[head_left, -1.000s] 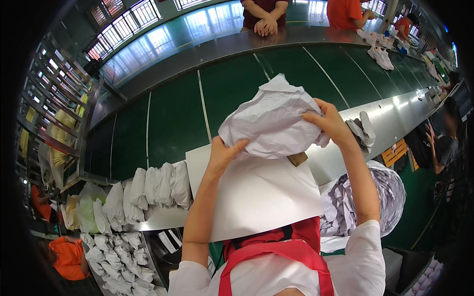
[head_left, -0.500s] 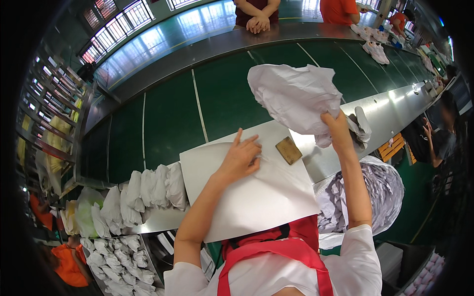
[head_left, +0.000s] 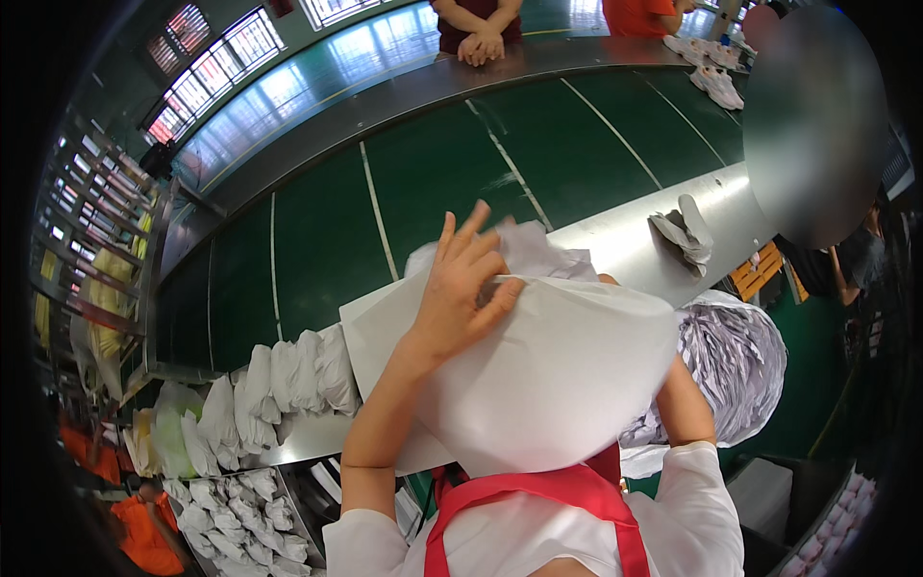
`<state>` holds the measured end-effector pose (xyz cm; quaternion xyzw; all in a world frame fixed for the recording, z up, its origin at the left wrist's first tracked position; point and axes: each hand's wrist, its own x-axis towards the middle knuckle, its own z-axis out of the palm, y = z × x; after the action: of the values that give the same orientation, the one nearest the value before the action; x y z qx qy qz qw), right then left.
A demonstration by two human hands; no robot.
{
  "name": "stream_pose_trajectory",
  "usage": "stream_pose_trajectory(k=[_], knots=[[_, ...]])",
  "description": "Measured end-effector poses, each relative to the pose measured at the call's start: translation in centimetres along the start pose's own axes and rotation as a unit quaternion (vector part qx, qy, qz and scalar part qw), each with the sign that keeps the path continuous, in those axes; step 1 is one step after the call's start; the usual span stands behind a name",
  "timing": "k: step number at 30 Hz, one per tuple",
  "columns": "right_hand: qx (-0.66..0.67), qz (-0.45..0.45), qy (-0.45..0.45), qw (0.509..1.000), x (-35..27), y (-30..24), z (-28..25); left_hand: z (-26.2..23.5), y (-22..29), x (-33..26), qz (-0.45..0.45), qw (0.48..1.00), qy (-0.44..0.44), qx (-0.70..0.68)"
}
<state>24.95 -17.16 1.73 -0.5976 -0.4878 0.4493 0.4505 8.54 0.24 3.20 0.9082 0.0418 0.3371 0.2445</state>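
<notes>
My left hand [head_left: 463, 293] pinches the far edge of a large white paper sheet [head_left: 548, 375] between thumb and forefinger, its other fingers stretched up. The sheet is raised and bulges toward my body. Behind the lifted edge lies a crumpled piece of white paper [head_left: 540, 252], partly covered. My right hand [head_left: 608, 279] is almost wholly behind the sheet; only a sliver of skin shows, so its fingers and anything in them are hidden. More flat white paper [head_left: 370, 322] lies beneath, on the metal ledge.
A green conveyor belt [head_left: 317, 240] with pale cross lines runs past the ledge. White paper-wrapped bundles [head_left: 298, 370] stand at left. Grey-white crumpled pieces [head_left: 685, 236] lie on the ledge at right, above a bag of crumpled paper [head_left: 735, 361]. Across the belt are a person's clasped hands [head_left: 481, 46].
My right hand has come down and leftward with the crumpled paper, passing behind the sheet. My left hand has lifted the sheet's far edge. The small brown block is now out of sight.
</notes>
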Motion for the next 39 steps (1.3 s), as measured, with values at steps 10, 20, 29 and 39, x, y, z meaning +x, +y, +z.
stream_pose_trajectory(k=[10, 20, 29, 39], knots=[[-0.118, -0.052, -0.044, 0.991, -1.4, 4.8, -4.0, 0.6, -1.0, -2.4, -0.149, 0.987, -0.056, -0.036], [-0.002, -0.082, 0.334, 0.939, -3.8, 6.4, -6.1, -0.3, -8.2, -3.4, -0.37, 0.862, 0.056, -0.343], [0.129, -0.146, 0.615, 0.765, -11.0, 13.9, -2.6, -3.0, -8.2, -5.0, -0.308, 0.909, 0.065, -0.274], [-0.358, 0.369, 0.438, 0.737, -18.9, 42.3, 5.2, -5.2, -4.0, -5.3, -0.243, 0.968, 0.046, -0.036]])
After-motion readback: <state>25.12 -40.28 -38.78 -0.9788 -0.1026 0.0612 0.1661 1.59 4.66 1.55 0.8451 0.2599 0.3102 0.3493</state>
